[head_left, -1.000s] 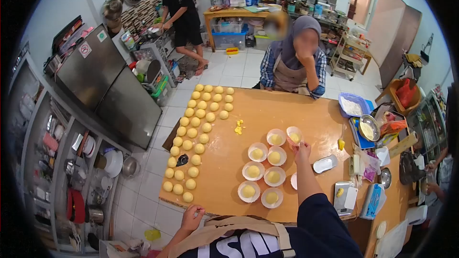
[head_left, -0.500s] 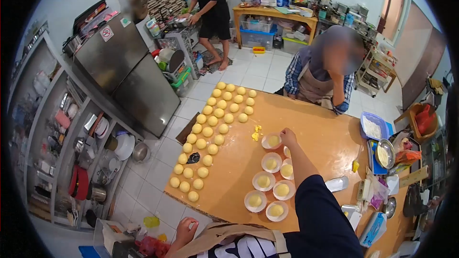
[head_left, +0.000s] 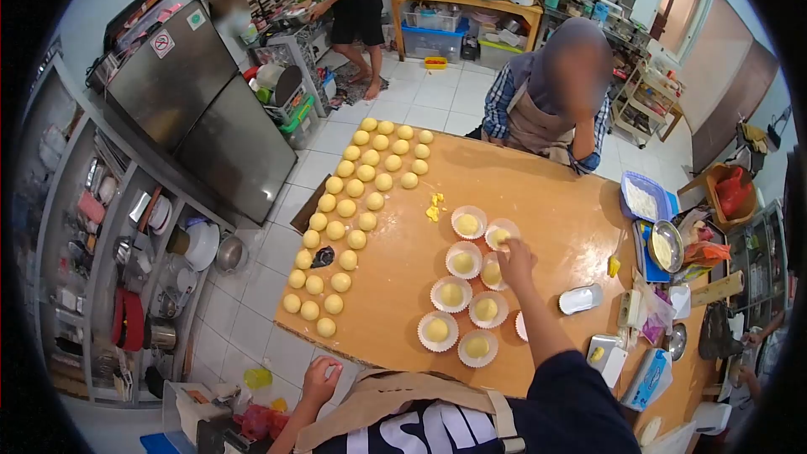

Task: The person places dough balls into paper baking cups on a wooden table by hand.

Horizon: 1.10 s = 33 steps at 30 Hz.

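Note:
My right hand [head_left: 516,264] reaches over the far end of a group of white paper baking cups, its fingers closed at the near rim of one cup [head_left: 502,232]. Whatever is between those fingers, if anything, is hidden. Pale yellow dough sits in each of the cups around it, such as the dough piece [head_left: 450,294]. My left hand [head_left: 321,380] is raised beside my apron at the table's near left edge, away from the dough. Its fingers are curled closed, and I cannot make out anything in them.
Rows of round yellow dough balls [head_left: 340,229] line the table's [head_left: 403,269] left side, with a dark crumpled piece [head_left: 323,257] among them. Yellow scraps [head_left: 434,208] lie mid-table. A metal scoop [head_left: 581,298] is on the right. A seated person [head_left: 546,109] faces me across the table.
My right hand has moved from the far left cup to the far right cup, nearer to me. My view has shifted slightly. My left hand stays raised and curled.

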Tool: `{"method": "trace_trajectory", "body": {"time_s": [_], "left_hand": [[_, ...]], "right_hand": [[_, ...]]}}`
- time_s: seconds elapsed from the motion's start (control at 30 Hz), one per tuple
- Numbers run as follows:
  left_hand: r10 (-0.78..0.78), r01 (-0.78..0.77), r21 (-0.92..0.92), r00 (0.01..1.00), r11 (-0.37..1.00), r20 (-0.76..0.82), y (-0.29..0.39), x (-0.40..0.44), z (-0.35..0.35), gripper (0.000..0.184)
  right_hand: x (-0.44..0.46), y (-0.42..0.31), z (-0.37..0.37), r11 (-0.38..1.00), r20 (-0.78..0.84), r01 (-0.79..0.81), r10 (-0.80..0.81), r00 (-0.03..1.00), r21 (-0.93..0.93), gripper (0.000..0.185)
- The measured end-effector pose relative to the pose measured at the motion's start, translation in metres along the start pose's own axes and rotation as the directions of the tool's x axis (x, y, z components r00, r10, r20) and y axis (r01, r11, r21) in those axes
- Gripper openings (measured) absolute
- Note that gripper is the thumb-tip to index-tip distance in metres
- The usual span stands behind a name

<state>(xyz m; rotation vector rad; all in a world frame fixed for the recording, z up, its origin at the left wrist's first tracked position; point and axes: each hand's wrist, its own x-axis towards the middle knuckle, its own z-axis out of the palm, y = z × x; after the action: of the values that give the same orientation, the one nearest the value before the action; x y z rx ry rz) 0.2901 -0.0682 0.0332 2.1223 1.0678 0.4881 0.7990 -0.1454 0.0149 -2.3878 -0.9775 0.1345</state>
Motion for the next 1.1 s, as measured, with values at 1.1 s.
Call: {"method": "trace_trajectory", "body": {"time_s": [1.1], "left_hand": [[0.065,-0.065,0.081,0.998,0.995,0.003,-0.098,-0.001,-0.109,0.030]], "right_hand": [[-0.274,-0.082,0.049,0.996,-0.314,0.091,-0.079,0.946,0.022,0.069]]}}
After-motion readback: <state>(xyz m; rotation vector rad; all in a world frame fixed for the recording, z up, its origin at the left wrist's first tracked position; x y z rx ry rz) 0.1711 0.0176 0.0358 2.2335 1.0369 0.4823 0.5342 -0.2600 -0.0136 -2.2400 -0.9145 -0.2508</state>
